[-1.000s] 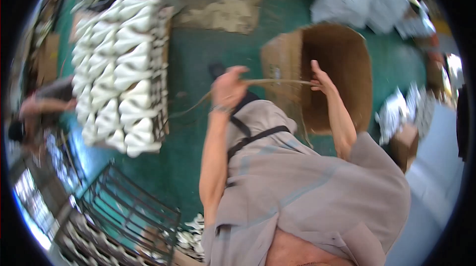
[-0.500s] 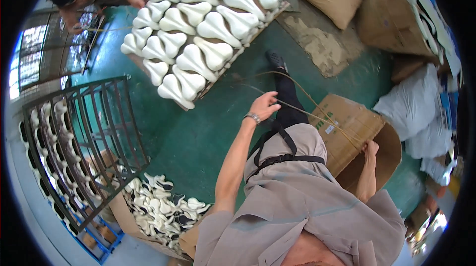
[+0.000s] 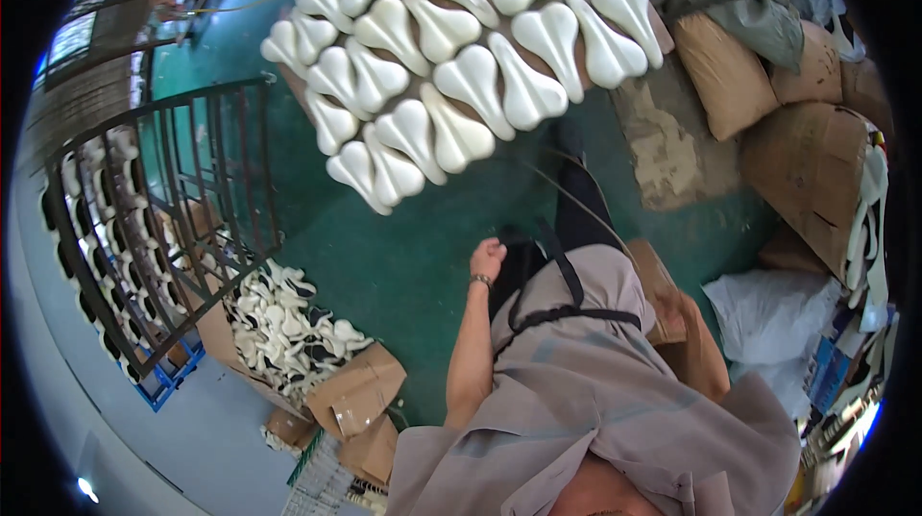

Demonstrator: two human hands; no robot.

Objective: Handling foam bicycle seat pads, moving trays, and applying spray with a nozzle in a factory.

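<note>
My left hand (image 3: 488,258) sits near the view's centre, fingers curled in — around what, if anything, I cannot tell. At four o'clock my right hand (image 3: 678,312) is against a brown cardboard box (image 3: 649,272), finger state unclear. A thin tan strap (image 3: 597,214) runs from the box toward ten o'clock — smooth white teardrop-shaped pads (image 3: 469,80) fill twelve.
</note>
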